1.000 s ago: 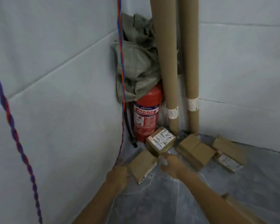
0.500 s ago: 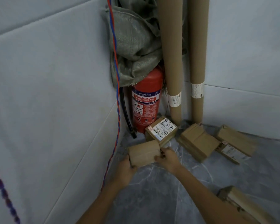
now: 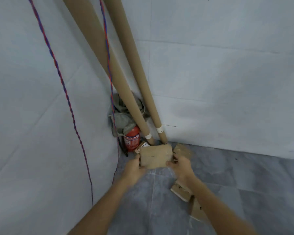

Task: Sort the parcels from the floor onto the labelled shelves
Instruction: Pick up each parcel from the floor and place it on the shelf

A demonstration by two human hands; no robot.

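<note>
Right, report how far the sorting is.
Done: nothing visible; no shelves in view. In hand: left hand and right hand grip one brown parcel. Left on the floor: labelled parcel by the fire extinguisher, far parcel behind the right hand, near parcel under the right forearm.

The held parcel (image 3: 155,157) is off the floor (image 3: 156,200) now. A second ago it lay flat on the tiles in front of the fire extinguisher (image 3: 131,140), with only the right hand (image 3: 181,167) at its edge. Now it is raised in the air, to the right of the extinguisher in the picture. The left hand (image 3: 134,168) has closed on its left end and the right hand on its right end. The lifted parcel now covers most of the labelled parcel (image 3: 143,145) beside the extinguisher. The view has pulled up and back, so the extinguisher looks smaller and farther off.
</note>
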